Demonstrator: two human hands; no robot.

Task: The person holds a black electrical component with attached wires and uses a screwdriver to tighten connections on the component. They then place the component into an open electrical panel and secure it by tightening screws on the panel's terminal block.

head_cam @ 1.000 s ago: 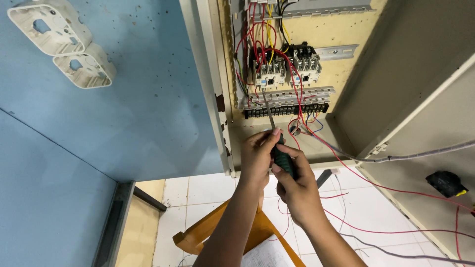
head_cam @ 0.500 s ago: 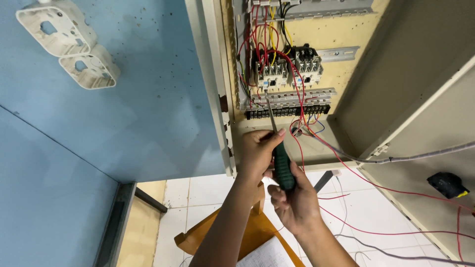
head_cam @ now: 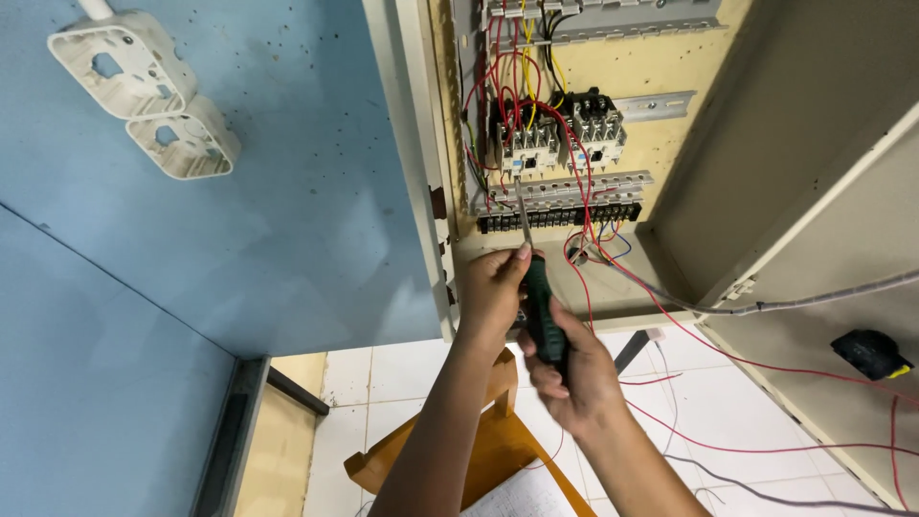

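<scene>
Head view first, set against half a second ago: the right hand (head_cam: 567, 369) has slid lower on the screwdriver (head_cam: 538, 292), so more of the dark green handle shows between the two hands, while the left hand (head_cam: 493, 287) stays pinched near the top of the handle where the metal shaft begins. The shaft tip remains up at the white contactor block (head_cam: 525, 153).

An open cream-coloured electrical cabinet (head_cam: 670, 67) hangs on a blue wall (head_cam: 239, 249). Inside it, red, yellow and black wires (head_cam: 507, 72) run down to two contactor blocks, with a black terminal strip (head_cam: 560, 218) just below them. Two white plastic mounting boxes (head_cam: 144, 91) sit on the wall to the left. Below lies a white tiled floor (head_cam: 383, 383) with an orange wooden stool (head_cam: 479, 450) under the arms, and loose red wires (head_cam: 766, 369) trail across to the right. A black and yellow device (head_cam: 869, 352) rests on the open cabinet door (head_cam: 842, 191).

The screwdriver stands nearly upright in front of the cabinet's lower part. The right hand is clenched around the handle's lower end; the left hand's fingertips grip the handle's top, steadying the shaft just above them.
</scene>
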